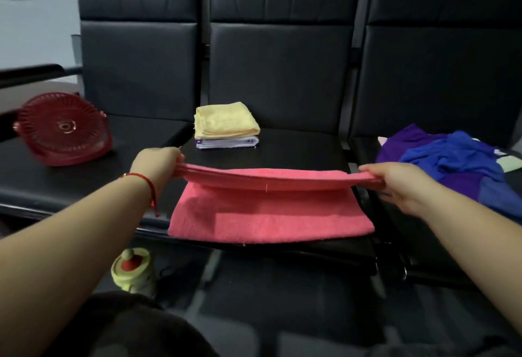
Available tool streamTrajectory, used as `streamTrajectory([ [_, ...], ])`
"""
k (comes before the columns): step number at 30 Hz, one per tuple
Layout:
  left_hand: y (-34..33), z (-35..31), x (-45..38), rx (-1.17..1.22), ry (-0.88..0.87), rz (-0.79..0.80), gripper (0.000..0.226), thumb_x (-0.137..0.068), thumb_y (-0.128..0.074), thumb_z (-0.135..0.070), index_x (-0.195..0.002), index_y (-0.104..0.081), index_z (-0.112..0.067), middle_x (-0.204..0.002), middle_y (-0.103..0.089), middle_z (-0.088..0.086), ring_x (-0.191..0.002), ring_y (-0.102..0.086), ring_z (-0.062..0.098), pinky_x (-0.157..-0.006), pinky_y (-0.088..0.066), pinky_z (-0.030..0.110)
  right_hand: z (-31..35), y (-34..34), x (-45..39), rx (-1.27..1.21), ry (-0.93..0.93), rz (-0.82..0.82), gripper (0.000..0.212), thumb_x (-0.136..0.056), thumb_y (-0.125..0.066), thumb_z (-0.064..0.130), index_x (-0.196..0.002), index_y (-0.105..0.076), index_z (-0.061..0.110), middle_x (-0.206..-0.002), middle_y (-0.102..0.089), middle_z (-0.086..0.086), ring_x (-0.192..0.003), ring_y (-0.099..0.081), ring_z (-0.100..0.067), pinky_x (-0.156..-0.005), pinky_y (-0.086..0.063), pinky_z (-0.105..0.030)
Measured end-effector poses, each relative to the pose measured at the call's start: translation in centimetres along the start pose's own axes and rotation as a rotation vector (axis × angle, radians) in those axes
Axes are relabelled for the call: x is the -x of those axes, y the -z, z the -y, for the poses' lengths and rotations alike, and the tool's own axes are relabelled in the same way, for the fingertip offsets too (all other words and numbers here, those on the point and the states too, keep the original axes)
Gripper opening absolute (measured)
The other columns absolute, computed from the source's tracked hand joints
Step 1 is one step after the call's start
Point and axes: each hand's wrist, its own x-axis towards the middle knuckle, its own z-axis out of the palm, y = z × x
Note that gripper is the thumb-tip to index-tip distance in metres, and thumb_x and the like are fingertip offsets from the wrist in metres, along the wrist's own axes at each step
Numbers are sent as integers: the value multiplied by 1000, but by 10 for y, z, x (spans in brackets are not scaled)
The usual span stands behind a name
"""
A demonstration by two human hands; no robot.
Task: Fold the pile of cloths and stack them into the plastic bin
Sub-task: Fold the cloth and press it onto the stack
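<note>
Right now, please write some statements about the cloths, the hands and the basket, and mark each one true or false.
1. Both the left hand and the right hand grip the pink towel. True.
2. The yellow cloth lies under the white cloth. False: it lies on top.
3. The red plastic basket holds folded cloths. False: it lies tipped on its side, with no cloth visible in it.
4. Unfolded blue and purple cloths lie on the right seat. True.
</note>
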Motion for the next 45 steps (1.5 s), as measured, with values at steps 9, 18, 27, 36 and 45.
streamTrajectory([
  [9, 19, 40, 26, -728, 67, 399, 25, -88, -53, -10, -66, -64, -9, -49, -63, -3, -46, -58, 11, -42, -41, 13, -40, 1, 18, 705, -77, 89, 13, -83, -64, 16, -89, -69, 6, -74, -61, -10, -63, -53, -20, -52, -38, -21],
  [18, 14, 56, 16, -716, 231, 486, 15, -90, -61, -15, -92, -68, -2, -85, -73, 8, -66, -67, 14, -70, -51, 28, -46, -3, 7, 527, -234, 46, 12, -83, -64, 7, -74, -56, 9, -62, -50, -5, -54, -47, -13, -49, -41, -23],
  [27, 12, 60, 13, -585, 297, 423, 18, -83, -70, -14, -91, -60, 0, -85, -63, 14, -68, -60, 24, -61, -50, 29, -44, -6, -1, 289, -368, 28, 20, -85, -69, 28, -80, -55, 14, -68, -49, -1, -61, -42, -10, -52, -34, -21],
  [36, 13, 67, 1, -219, 399, 382, 20, -88, -66, -15, -97, -55, -2, -81, -53, 11, -68, -53, 22, -60, -50, 32, -43, -13, -10, 163, -410, 4, 21, -85, -69, 17, -75, -52, 12, -63, -47, 0, -53, -39, -8, -33, -30, -16],
  [45, 11, 70, -7, 0, 346, 344, 12, -92, -58, -5, -82, -52, -9, -86, -49, 9, -66, -46, 15, -38, -47, 17, -23, -17, 1, -375, -459, 116, 12, -80, -66, 7, -85, -55, 10, -66, -57, -2, -58, -55, -13, -62, -50, -21],
])
